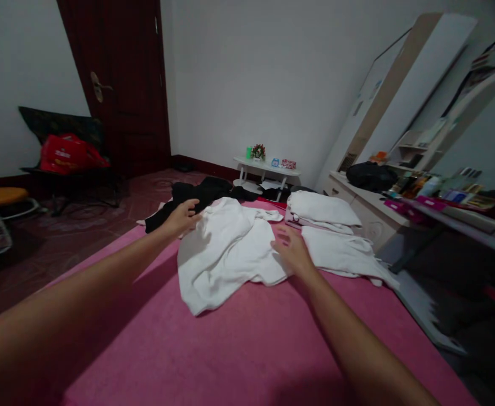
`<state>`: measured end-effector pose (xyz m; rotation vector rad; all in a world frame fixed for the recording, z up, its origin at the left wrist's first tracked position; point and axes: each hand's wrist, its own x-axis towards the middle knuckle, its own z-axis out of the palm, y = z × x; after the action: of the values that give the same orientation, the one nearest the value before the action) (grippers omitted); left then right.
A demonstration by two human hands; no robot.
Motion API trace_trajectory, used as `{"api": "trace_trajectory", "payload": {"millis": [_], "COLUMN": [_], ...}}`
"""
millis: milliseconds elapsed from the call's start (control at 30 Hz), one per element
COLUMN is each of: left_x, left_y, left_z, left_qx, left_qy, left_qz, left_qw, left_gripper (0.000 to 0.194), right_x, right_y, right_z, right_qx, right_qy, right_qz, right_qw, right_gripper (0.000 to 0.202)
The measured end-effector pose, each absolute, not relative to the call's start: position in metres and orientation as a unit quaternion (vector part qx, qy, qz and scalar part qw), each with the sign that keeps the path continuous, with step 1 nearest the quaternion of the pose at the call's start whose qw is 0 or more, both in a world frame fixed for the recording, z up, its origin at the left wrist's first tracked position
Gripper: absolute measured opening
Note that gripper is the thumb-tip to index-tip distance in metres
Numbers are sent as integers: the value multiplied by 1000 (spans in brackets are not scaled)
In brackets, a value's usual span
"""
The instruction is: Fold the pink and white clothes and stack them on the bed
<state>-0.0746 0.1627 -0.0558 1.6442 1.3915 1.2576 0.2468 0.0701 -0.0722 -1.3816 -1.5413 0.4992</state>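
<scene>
You are looking down at a bed [247,349] covered in a pink sheet. A crumpled white garment [226,251] lies on it in the middle. Just to its right, a second white garment [340,254] is spread flat, and a folded white pile [321,210] sits beyond that one. Black clothes [200,194] lie heaped at the far end of the bed.
</scene>
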Motion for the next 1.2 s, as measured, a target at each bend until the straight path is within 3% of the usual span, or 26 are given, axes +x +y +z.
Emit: {"api": "trace_trajectory", "payload": {"millis": [167, 300, 433, 567, 767, 867, 967, 1100, 1200], "left_x": [-90, -96, -97, -91, -70, -61, -61, -72, -80], "left_y": [112, 53, 9, -6, 7, 19, 22, 14, 7], "left_z": [-92, -82, -77, -82, -91, -82, -57, -18, -4], "left_qx": [775, 862, 930, 935, 906, 899, 898, 857, 796], "left_qy": [482, 408, 306, 304, 385, 386, 340, 306, 289], "left_qz": [385, 273, 158, 164, 173, 207, 261, 235, 196], "left_qw": [140, 126, 131, 87, 36, 29, 103, 340, 493], "left_gripper": [25, 27, 31, 43, 26, 23, 21, 25, 34], "right_x": [236, 253, 261, 259, 247, 253, 267, 283, 285], "right_y": [46, 43, 32, 15, 21, 24, 13, -23, -60], "right_z": [-88, -89, -82, -79, -104, -105, -87, -41, -7], "right_qx": [-556, -559, -548, -488, -553, -567, -578, -558, -560], "right_qy": [-774, -795, -808, -838, -791, -763, -726, -695, -704], "right_qz": [187, 197, 187, 221, 81, 91, 151, 234, 300], "right_qw": [238, 126, 112, 103, 249, 298, 341, 389, 318], "right_gripper": [74, 76, 78, 86, 41, 28, 17, 15, 18]}}
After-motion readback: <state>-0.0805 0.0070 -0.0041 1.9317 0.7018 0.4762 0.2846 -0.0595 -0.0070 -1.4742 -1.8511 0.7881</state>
